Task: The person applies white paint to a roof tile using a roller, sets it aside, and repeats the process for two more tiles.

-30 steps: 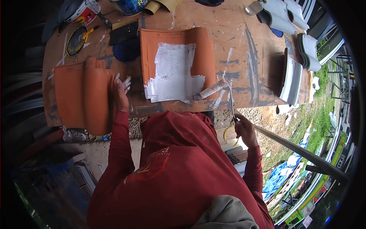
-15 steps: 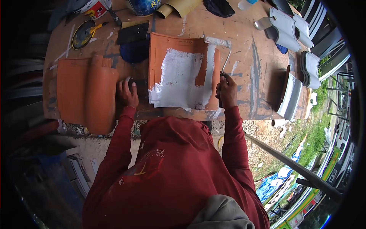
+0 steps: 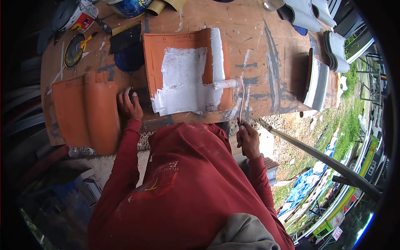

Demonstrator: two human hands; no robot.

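Note:
My right hand (image 3: 248,138) is closed round the handle of a paint roller (image 3: 228,83), low at the table's front edge. The roller's white sleeve lies across the right part of an orange roof tile (image 3: 155,66). White paint covers much of that tile's middle, lower part and a strip up its right side. Fingers apart, my left hand (image 3: 131,104) rests on the table between the painted tile and a plain orange tile (image 3: 68,110), holding nothing.
The wooden table (image 3: 258,46) bears a paint bucket (image 3: 83,18), a blue bucket (image 3: 127,6), a yellow-handled brush on a lid (image 3: 75,51) and a dark blue cloth (image 3: 129,59). Grey tiles (image 3: 336,52) stand at the right, near a white-painted tile (image 3: 316,85).
The roller and my right hand have come down toward me, and the white strip on the tile's right side is wider. The whole view has shifted slightly. My left hand stays on the table.

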